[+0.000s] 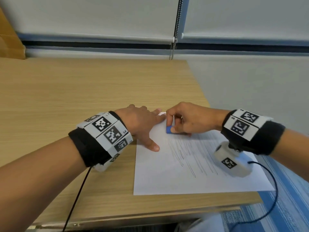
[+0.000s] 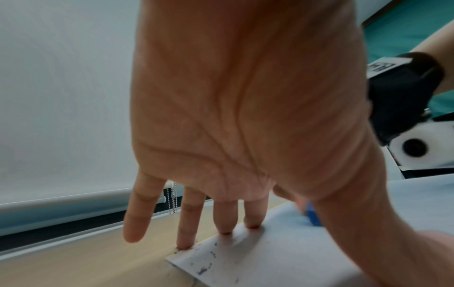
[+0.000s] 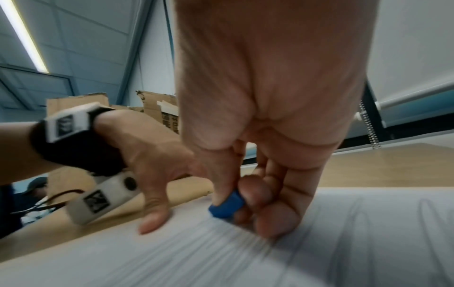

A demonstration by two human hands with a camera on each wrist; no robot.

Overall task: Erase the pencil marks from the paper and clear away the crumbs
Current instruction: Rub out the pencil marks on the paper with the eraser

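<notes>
Centrally in the head view, one white sheet of paper (image 1: 167, 173) lies on the wooden desk (image 1: 66, 91), its right edge reaching the desk's edge. Two hands work on it. The left hand (image 1: 142, 124) presses flat with fingers spread on the sheet's upper-left corner, where dark crumbs (image 2: 206, 269) scatter. The right hand (image 1: 189, 119) pinches one blue eraser (image 1: 169, 129) between thumb and fingers, touching the paper above the pencil marks (image 1: 192, 158). A cardboard box (image 1: 10, 39) stands upper left; a beaded blind chain (image 1: 173, 39) hangs upper centre.
</notes>
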